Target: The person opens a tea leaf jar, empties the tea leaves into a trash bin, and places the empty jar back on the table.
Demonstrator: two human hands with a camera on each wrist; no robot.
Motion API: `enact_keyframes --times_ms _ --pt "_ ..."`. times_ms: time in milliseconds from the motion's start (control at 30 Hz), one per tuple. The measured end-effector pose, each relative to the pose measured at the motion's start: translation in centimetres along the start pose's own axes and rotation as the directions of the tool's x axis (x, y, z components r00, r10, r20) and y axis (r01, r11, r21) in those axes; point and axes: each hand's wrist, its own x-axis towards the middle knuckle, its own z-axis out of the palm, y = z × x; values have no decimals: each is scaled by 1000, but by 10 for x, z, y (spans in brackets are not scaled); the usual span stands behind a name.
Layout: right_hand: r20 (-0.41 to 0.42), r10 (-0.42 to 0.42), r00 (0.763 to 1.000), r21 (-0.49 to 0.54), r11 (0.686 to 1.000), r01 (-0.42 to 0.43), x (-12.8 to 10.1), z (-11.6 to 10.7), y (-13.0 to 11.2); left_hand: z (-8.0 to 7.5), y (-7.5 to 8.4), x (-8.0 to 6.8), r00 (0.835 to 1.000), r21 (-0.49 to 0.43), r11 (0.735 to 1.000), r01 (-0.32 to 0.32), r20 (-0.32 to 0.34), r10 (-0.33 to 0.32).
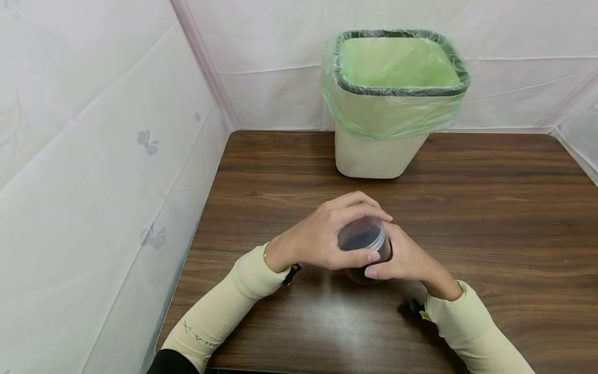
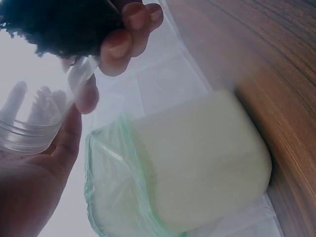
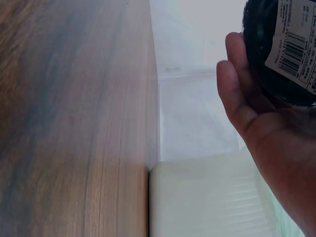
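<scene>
Both hands hold a clear plastic jar (image 1: 358, 240) above the table in the head view. My left hand (image 1: 324, 236) curls round its upper part, thumb in front and fingers behind. Lower on the right side, my right hand (image 1: 405, 255) grips the jar, its thumb at the front. Dark, crumbly contents (image 2: 59, 24) show inside the jar in the left wrist view, beside its see-through ridged rim (image 2: 29, 136). The right wrist view shows the jar's dark base with a white barcode label (image 3: 296, 47) on it.
A cream waste bin (image 1: 369, 158) stands at the back of the brown wooden table (image 1: 261, 176). A green plastic bag (image 1: 397, 117) lines it and folds over its rim. White sheeting (image 1: 275, 67) hangs behind the table and along its left side.
</scene>
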Motion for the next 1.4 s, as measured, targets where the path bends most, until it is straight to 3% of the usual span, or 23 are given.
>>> enact_keyframes --times_ms 233,433,967,1400 --pt "72 -72 995 88 994 66 3 1 3 2 2 2 997 -13 997 -71 -45 70" --pt "54 -80 995 72 995 76 6 3 2 4 -1 2 992 18 997 -79 -101 80" --pt "-88 30 996 -80 996 -37 -2 10 -8 9 -6 -1 984 155 987 -51 -163 76" --pt "-241 154 958 -135 972 -190 -5 18 -21 12 -2 1 982 314 949 34 -186 26"
